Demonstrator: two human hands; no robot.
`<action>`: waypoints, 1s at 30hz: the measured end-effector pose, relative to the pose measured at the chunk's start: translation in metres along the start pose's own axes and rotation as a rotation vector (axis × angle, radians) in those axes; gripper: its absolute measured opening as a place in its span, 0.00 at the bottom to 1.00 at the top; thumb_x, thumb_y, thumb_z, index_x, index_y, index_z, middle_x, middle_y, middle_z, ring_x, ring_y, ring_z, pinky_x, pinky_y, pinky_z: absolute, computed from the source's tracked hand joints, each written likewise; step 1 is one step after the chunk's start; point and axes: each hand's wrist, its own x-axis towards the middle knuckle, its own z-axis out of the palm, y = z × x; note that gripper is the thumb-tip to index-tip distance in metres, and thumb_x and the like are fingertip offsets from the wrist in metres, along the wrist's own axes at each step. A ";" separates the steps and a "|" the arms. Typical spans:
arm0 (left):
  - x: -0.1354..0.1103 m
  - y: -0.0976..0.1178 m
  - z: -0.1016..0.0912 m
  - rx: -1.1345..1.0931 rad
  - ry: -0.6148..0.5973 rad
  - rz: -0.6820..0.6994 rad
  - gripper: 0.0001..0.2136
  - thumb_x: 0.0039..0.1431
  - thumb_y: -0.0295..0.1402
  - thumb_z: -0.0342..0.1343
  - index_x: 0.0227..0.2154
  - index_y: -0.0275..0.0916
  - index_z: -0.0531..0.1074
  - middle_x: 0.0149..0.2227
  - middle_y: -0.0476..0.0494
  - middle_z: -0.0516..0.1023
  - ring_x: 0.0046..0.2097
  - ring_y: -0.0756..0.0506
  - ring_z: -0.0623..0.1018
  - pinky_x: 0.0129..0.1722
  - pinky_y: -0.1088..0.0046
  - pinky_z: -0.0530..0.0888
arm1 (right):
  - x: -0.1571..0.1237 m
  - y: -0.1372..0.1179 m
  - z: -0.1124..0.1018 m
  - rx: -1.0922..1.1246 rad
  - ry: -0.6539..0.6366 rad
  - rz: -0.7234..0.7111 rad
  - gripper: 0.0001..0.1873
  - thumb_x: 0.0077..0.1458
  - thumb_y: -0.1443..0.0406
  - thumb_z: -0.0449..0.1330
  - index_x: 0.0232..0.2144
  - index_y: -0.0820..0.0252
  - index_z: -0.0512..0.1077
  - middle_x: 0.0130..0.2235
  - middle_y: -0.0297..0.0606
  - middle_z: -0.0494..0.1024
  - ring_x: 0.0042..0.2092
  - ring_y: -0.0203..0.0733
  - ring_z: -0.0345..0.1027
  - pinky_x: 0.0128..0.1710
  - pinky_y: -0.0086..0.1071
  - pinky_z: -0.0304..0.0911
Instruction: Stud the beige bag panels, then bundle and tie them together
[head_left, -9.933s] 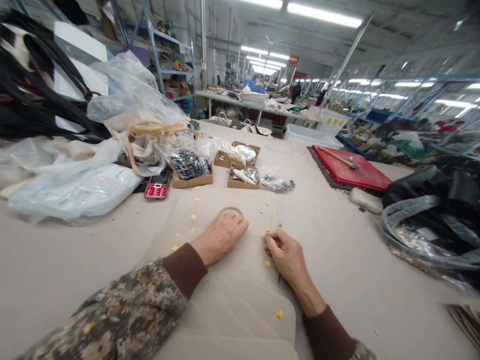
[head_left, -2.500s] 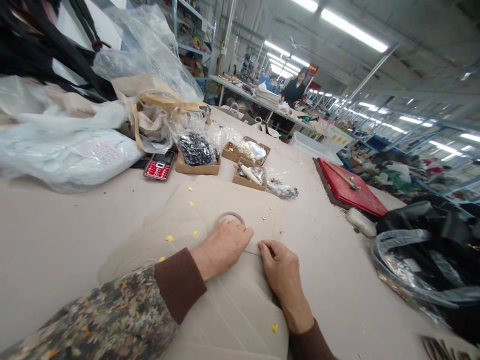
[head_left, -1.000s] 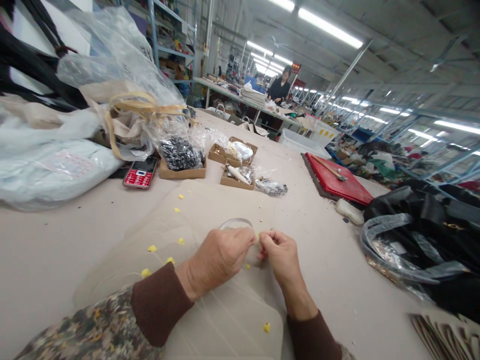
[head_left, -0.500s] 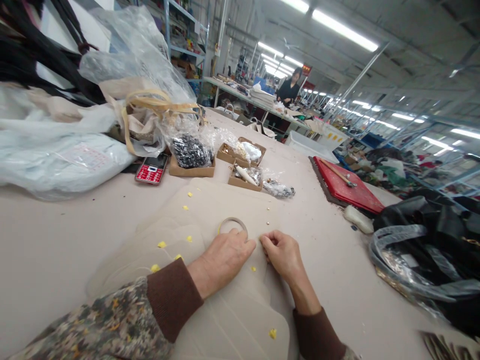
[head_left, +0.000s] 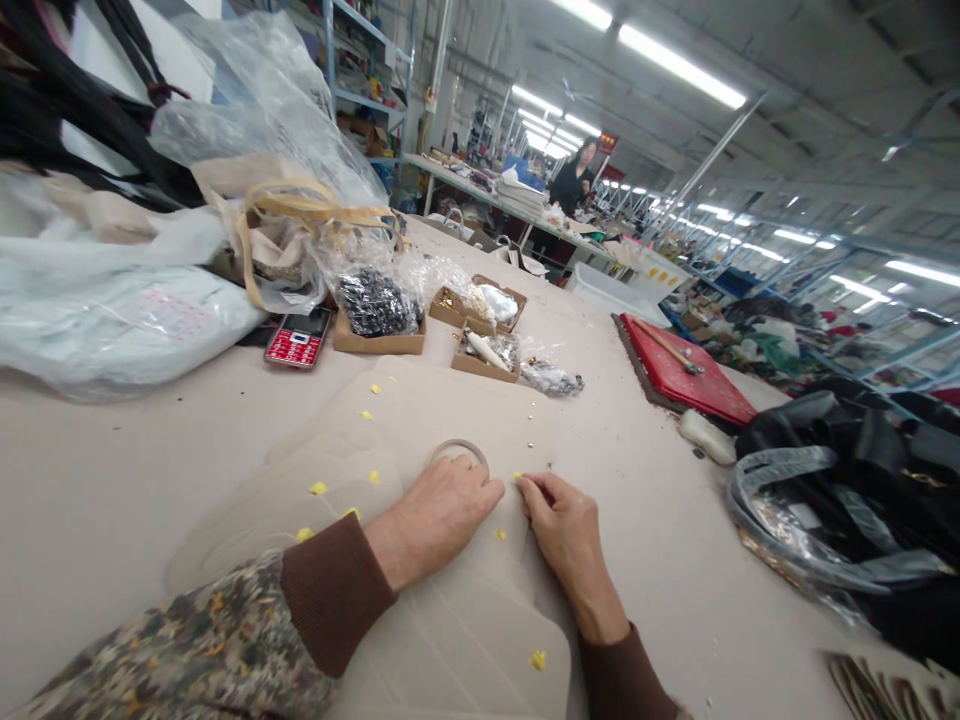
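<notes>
A stack of beige cut leather panels (head_left: 442,420) lies on the table in front of me, dotted with small yellow stickers (head_left: 318,488). My left hand (head_left: 439,510) rests on the top panel, fingers curled over the near edge of a clear tape roll (head_left: 459,452). My right hand (head_left: 559,520) lies beside it, thumb and forefinger pinched at a tiny yellow bit (head_left: 517,477) on the panel. A few small brass studs (head_left: 531,444) lie just beyond.
Behind the panels stand cardboard trays of hardware (head_left: 379,320) (head_left: 486,352), a red phone (head_left: 296,345) and plastic bags (head_left: 112,310). A red mat with a hammer (head_left: 686,375) and black bags (head_left: 862,470) are at the right. A person (head_left: 574,180) stands far back.
Both hands were raised together a second ago, then came down onto the panel. My right hand now pinches at a yellow bit by the tape roll.
</notes>
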 end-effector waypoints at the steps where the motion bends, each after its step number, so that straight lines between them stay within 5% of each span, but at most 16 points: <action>1: 0.000 -0.001 0.000 0.000 0.008 0.010 0.07 0.60 0.20 0.48 0.35 0.37 0.68 0.35 0.41 0.72 0.38 0.40 0.71 0.38 0.62 0.70 | 0.002 -0.002 0.002 -0.056 0.015 -0.025 0.15 0.57 0.59 0.55 0.29 0.60 0.78 0.28 0.40 0.80 0.30 0.41 0.71 0.33 0.32 0.63; 8: 0.002 -0.010 -0.004 -0.082 0.102 0.022 0.09 0.60 0.19 0.46 0.36 0.38 0.68 0.35 0.44 0.72 0.36 0.44 0.72 0.36 0.68 0.69 | 0.011 -0.012 -0.001 -0.218 -0.045 -0.068 0.12 0.56 0.62 0.55 0.30 0.57 0.77 0.27 0.36 0.78 0.29 0.38 0.69 0.31 0.29 0.59; 15: 0.001 -0.020 -0.004 -0.264 0.271 0.072 0.06 0.66 0.27 0.47 0.42 0.39 0.68 0.35 0.47 0.77 0.37 0.47 0.77 0.36 0.74 0.71 | -0.004 -0.020 -0.024 -0.015 -0.421 0.035 0.08 0.49 0.66 0.58 0.22 0.59 0.75 0.18 0.29 0.71 0.21 0.33 0.60 0.20 0.25 0.50; 21: -0.001 -0.017 0.002 -0.271 0.319 0.096 0.19 0.67 0.29 0.46 0.59 0.37 0.54 0.41 0.41 0.80 0.40 0.45 0.81 0.37 0.71 0.75 | -0.008 -0.024 -0.020 0.264 -0.062 -0.232 0.09 0.56 0.64 0.59 0.38 0.60 0.77 0.35 0.38 0.80 0.33 0.38 0.71 0.35 0.29 0.65; 24: -0.001 -0.014 0.000 -0.257 0.307 0.097 0.17 0.68 0.30 0.47 0.57 0.37 0.55 0.41 0.41 0.80 0.38 0.45 0.81 0.33 0.72 0.75 | -0.009 -0.030 -0.017 0.227 -0.055 -0.422 0.08 0.59 0.68 0.56 0.38 0.60 0.76 0.36 0.39 0.79 0.35 0.38 0.71 0.37 0.30 0.66; 30: -0.002 -0.011 -0.005 -0.292 0.222 0.089 0.12 0.66 0.27 0.47 0.52 0.38 0.59 0.38 0.44 0.79 0.37 0.45 0.80 0.32 0.73 0.71 | -0.012 -0.032 -0.008 0.081 0.057 -0.544 0.10 0.58 0.72 0.52 0.31 0.59 0.73 0.29 0.36 0.76 0.30 0.36 0.69 0.33 0.29 0.65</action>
